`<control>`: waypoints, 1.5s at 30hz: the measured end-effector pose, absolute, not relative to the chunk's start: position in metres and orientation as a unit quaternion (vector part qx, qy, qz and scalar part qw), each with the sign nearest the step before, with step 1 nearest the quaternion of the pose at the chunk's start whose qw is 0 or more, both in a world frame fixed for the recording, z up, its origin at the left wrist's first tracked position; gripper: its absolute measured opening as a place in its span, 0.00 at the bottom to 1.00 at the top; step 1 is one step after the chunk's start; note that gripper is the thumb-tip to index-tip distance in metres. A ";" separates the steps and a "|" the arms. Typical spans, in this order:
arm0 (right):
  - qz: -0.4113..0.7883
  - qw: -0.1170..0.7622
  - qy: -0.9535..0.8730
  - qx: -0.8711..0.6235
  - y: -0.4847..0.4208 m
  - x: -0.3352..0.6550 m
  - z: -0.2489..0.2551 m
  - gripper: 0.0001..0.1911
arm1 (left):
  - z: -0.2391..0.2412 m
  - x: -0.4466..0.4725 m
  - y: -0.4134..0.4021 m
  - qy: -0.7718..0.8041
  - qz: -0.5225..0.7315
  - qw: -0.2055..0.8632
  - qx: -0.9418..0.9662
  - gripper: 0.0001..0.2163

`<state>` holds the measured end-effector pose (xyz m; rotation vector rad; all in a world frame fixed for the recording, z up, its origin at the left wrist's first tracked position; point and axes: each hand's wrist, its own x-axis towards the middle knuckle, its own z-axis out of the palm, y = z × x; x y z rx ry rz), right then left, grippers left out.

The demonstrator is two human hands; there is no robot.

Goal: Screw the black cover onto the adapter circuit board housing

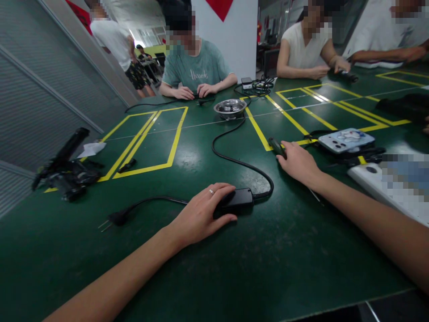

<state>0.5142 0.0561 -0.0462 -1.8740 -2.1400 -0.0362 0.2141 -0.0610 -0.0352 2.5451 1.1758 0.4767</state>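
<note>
Nearest the camera, the left hand (201,214) lies on the green counter (234,268), curled over the near-left end of a black power adapter (238,201). Its fingers drape across the top and the thumb presses along the near side, so the adapter is clasped rather than lifted. A ring shows on one finger.

From the adapter's left end a thin lead runs left to a two-pin plug (117,218) lying flat. From its right end a thicker black cable (228,158) loops far across the counter towards a metal bowl (230,107).

To the right and a little farther off, the right hand (298,163) rests palm down with fingers loosely stretched, the fingertips touching a small black piece (276,146) that lies on a yellow tape line (258,129). Just right of it is a phone (346,139) in a cartoon case.

At the far left edge sits a heap of black gear (67,172). Other people sit along the far side with their own hands on the counter.
</note>
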 end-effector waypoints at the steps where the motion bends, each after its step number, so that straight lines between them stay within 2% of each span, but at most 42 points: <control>1: -0.036 0.134 -0.746 -0.651 0.055 0.511 -0.046 0.22 | -0.035 0.214 -0.061 0.407 0.168 0.146 0.886 0.28; 6: -0.091 0.089 -0.757 -0.641 0.049 0.502 -0.045 0.21 | -0.033 0.216 -0.060 0.393 0.158 0.143 0.895 0.21; 11: -0.103 0.079 -0.764 -0.632 0.049 0.508 -0.047 0.22 | -0.023 0.200 -0.058 0.413 0.114 0.126 0.895 0.22; 18: -0.111 0.076 -0.770 -0.623 0.048 0.513 -0.048 0.21 | 0.013 0.105 -0.032 0.553 0.097 0.039 0.827 0.20; 24: -0.116 0.079 -0.773 -0.619 0.047 0.513 -0.048 0.21 | 0.010 0.034 -0.018 0.639 0.016 0.126 0.759 0.27; 35: -0.106 0.074 -0.768 -0.627 0.047 0.513 -0.047 0.22 | 0.001 0.029 -0.014 0.655 0.059 0.126 0.742 0.29; 41: -0.093 0.073 -0.766 -0.631 0.045 0.512 -0.045 0.23 | 0.006 0.030 -0.019 0.638 0.055 0.133 0.756 0.25; 45: -0.105 0.156 -0.751 -0.632 0.035 0.505 -0.034 0.26 | 0.017 0.046 -0.021 0.644 0.070 0.096 0.756 0.25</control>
